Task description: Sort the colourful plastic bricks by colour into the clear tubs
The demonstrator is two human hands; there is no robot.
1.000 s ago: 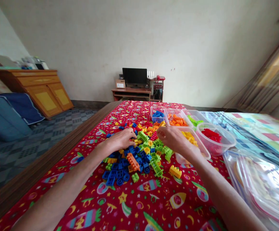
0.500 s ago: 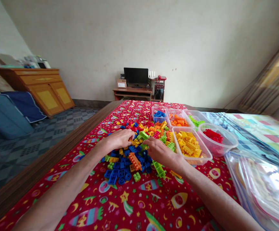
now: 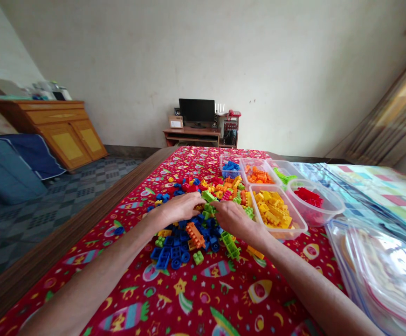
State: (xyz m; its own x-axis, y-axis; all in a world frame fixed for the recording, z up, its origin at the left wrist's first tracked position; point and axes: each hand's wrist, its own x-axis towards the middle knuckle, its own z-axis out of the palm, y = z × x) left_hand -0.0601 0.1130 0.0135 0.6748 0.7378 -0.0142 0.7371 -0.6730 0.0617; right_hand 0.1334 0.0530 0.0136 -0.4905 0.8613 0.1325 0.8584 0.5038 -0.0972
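Observation:
A mixed heap of toy building bricks lies on the red patterned cloth, with blue bricks thickest at its near side. Over the middle of the heap, my left hand has its fingers curled down and together; what they hold, if anything, is hidden. Just right of it, my right hand is closed too, fingertips by some green bricks, its grip unclear. In front of the hands lie an orange brick and a long green brick.
Right of the heap stand clear tubs of sorted bricks: yellow, orange, blue, green and, in a round tub, red. Stacked clear lids lie at the near right. The cloth's left side meets a brown striped edge.
My left hand has moved right, closer to my right hand, uncovering bricks on the heap's left side. The right hand has barely shifted.

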